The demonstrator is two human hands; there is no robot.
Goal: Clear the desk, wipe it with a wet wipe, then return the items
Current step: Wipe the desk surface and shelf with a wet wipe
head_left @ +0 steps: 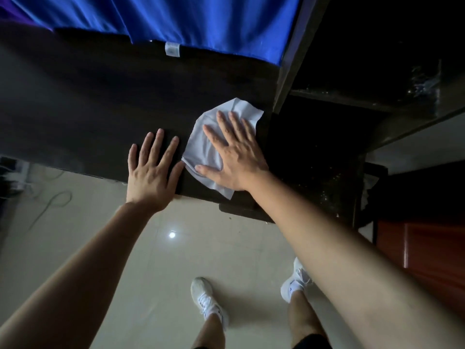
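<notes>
Now: right grip (234, 157) splayed flat, pressing white wipe (201, 147) onto counter (88, 109) near its right edge; left grip (151, 172) spread flat just beside, holding nothing.

right hand (235, 157) flat on wipe (201, 147), dark desk (88, 109)

Wet wipe (198, 149): white, thin, creased, spread mostly flat w/ rumpled edges. Lying on desk (88, 109) nr front-right corner, lowest tip reaching front edge. Desk top: dark, matte, wood-look, long front edge running diag. across view.
</notes>
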